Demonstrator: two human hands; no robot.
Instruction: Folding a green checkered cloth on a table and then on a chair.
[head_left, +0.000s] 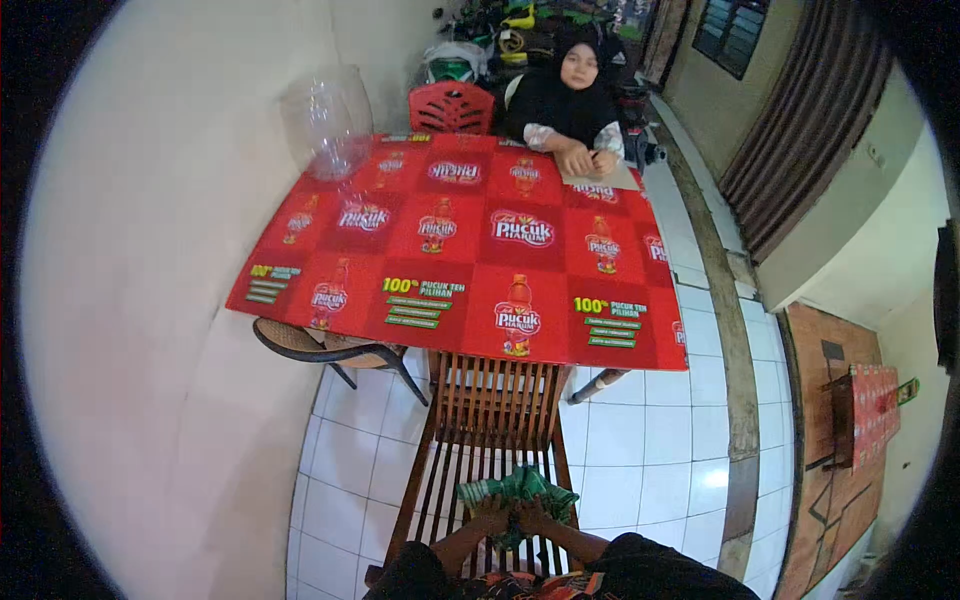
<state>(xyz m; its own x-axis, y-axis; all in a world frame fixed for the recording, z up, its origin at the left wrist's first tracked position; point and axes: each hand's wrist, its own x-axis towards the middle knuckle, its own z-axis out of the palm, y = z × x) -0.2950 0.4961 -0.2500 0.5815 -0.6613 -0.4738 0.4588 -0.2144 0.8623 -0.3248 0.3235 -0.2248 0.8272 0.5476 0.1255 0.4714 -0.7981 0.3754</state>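
Note:
A bunched green cloth with pale stripes at its left end hangs low in front of my body, over a slatted wooden chair. My left hand grips the cloth at its left half. Close beside it, my right hand holds the right half. Both sets of fingers are partly lost in the folds. The chair's backrest stands against the near edge of a table covered with a red printed tablecloth.
Across the table a seated person rests both hands on a brown sheet. A clear plastic container stands at the far left corner by the wall. A red plastic chair and a woven chair flank the table. White floor tiles lie right.

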